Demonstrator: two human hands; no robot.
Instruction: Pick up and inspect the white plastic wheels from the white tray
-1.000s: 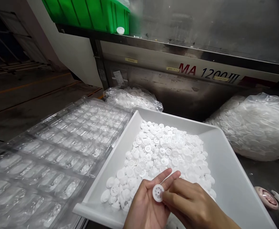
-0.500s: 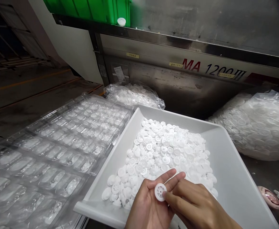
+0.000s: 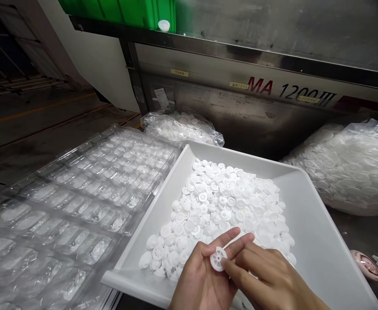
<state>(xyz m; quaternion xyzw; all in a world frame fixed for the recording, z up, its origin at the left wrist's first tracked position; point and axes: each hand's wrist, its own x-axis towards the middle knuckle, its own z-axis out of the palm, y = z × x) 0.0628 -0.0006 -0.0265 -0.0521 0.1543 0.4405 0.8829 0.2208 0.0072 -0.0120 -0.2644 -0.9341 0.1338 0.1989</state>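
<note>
A small white plastic wheel (image 3: pixel 218 259) with spokes and a centre hole faces up between my two hands. My left hand (image 3: pixel 204 275) lies palm up beneath it, thumb at its upper left edge and two fingers stretched out beyond it. My right hand (image 3: pixel 266 273) comes from the right, its forefinger tip at the wheel's lower right edge; its thumb is hidden. Both hands are over the near side of a light grey tray (image 3: pixel 318 232), which holds a heap of similar white wheels (image 3: pixel 224 206).
Clear plastic blister trays (image 3: pixel 72 206) stand stacked on the left. Bags of white wheels lie behind the tray (image 3: pixel 184 127) and at right (image 3: pixel 353 168). A machine panel (image 3: pixel 208 107) rises behind, with a green crate (image 3: pixel 120 13) on its ledge. A pink round object (image 3: pixel 366 265) lies right.
The wheel and both hands have stayed almost in place. My left thumb has come a little further onto the wheel's edge.
</note>
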